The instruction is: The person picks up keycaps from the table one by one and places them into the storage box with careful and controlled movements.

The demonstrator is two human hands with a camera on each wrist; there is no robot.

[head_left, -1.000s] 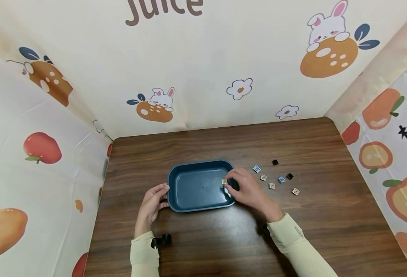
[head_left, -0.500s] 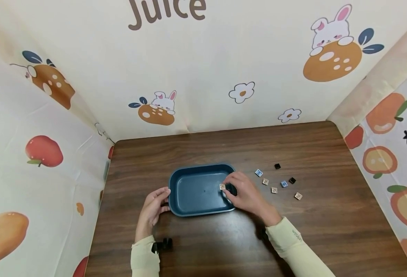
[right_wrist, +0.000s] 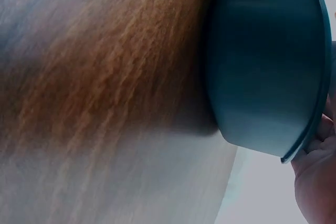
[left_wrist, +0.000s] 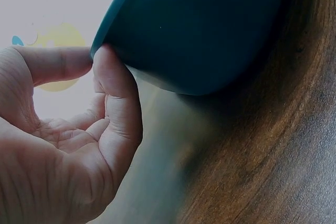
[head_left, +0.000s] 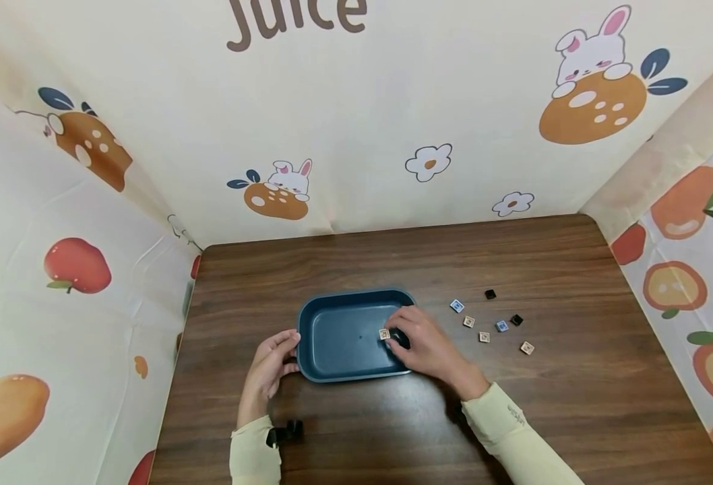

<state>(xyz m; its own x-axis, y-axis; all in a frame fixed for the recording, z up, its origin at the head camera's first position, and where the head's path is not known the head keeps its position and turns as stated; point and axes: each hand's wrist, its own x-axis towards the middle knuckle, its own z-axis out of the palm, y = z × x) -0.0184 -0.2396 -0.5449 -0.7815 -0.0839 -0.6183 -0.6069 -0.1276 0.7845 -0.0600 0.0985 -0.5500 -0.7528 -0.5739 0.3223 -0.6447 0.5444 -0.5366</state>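
Nearest, two pale sleeves, left (head_left: 255, 455) and right (head_left: 514, 428), come in over the brown wood-grain counter (head_left: 344, 438); a black device (head_left: 286, 432) sits at the left wrist; left hand (head_left: 269, 360) grasps the left rim of the blue tray (head_left: 338, 343), thumb and finger pinching it from either side, same hold as a second ago; right hand (head_left: 427, 345) reaches in past the tray's right end, a beige square piece (head_left: 384, 334) pinched between thumb and fingertips; that piece is above the tray's inside, toward its right end, now a little farther left and nearer the front rim than a second ago; whether it touches the tray floor I cannot tell; in the right wrist view most of this hand is out of frame, tray wall (right_wrist: 262, 66) filling the upper right; right of the tray, loose on the counter, three beige squares (head_left: 484, 337), two blue squares (head_left: 502, 326) and two black squares (head_left: 517, 320), spread apart, arrangement unchanged from earlier; beyond the counter's far edge, a cream backdrop (head_left: 356, 114) printed with rabbits, orange fruit and flowers, sitting slightly lower in view than a second ago.
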